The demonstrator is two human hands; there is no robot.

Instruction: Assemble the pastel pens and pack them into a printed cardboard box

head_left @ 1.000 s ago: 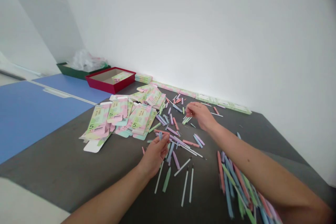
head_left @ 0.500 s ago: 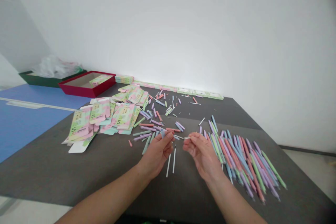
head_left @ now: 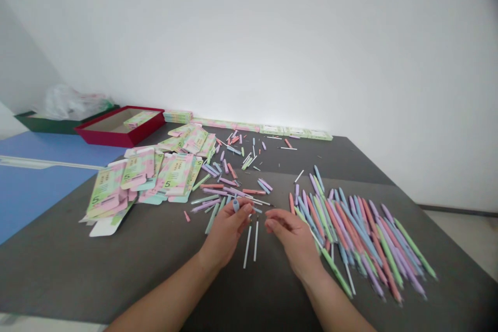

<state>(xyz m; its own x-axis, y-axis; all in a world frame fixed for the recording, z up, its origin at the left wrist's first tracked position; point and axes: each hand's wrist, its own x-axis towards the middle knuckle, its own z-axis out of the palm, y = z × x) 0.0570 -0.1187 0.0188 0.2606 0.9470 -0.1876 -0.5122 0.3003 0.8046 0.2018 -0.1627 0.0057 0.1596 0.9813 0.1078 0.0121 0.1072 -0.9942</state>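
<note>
My left hand (head_left: 225, 229) is closed, pinching a short light-blue pen piece (head_left: 236, 205) between thumb and fingers just above the dark table (head_left: 116, 259). My right hand (head_left: 292, 237) hovers close beside it with its fingers curled together; whatever they hold is hidden. Two thin white refills (head_left: 251, 241) lie on the table between the hands. Loose pastel pen parts (head_left: 229, 187) are scattered just beyond both hands.
A heap of pastel pens (head_left: 358, 228) lies to the right of my right hand. Flat printed cartons (head_left: 155, 176) are piled at left. A red tray (head_left: 116, 127), a green box (head_left: 42, 123), a blue table (head_left: 31, 181) and packed boxes (head_left: 280, 130) along the wall.
My right hand came back from the far scatter to beside my left hand. The view swung right, bringing the pen heap into sight. Both hands then dropped slightly toward the table.
</note>
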